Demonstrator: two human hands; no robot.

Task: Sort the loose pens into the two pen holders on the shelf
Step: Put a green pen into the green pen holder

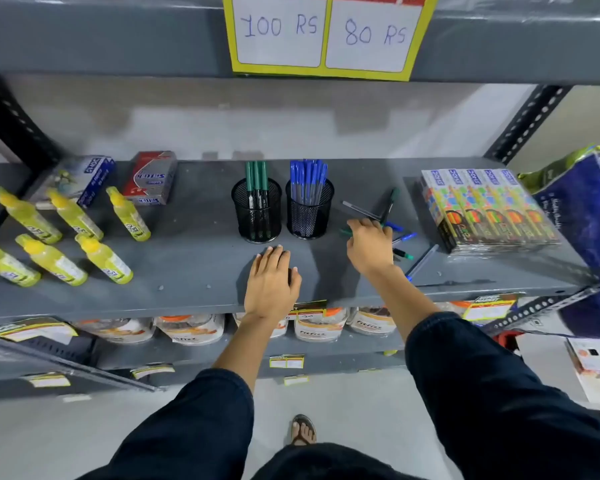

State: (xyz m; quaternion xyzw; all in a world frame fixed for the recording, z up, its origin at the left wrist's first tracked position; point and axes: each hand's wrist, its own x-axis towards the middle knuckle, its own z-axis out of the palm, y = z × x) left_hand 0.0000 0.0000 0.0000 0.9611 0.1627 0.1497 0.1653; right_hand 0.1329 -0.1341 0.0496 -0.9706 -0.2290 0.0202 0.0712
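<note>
The right hand (pixel 369 242) reaches into the loose pens (pixel 400 237), fingers curled on a green one, it seems. The left hand (pixel 271 280) lies flat, fingers together, on the shelf (pixel 187 271); next, that pen should go to the left holder (pixel 257 209)

One head-worn camera looks forward and down at the shelf (pixel 187 265) (wide-angle, edges bent). It sits close, at arm's reach.

Bare shelf (pixel 194 271) before pen holders (pixel 257 213)

green-pen holder (pixel 256 215), blue-pen holder (pixel 309 213) beside, loose pens (pixel 404 237) right
</note>
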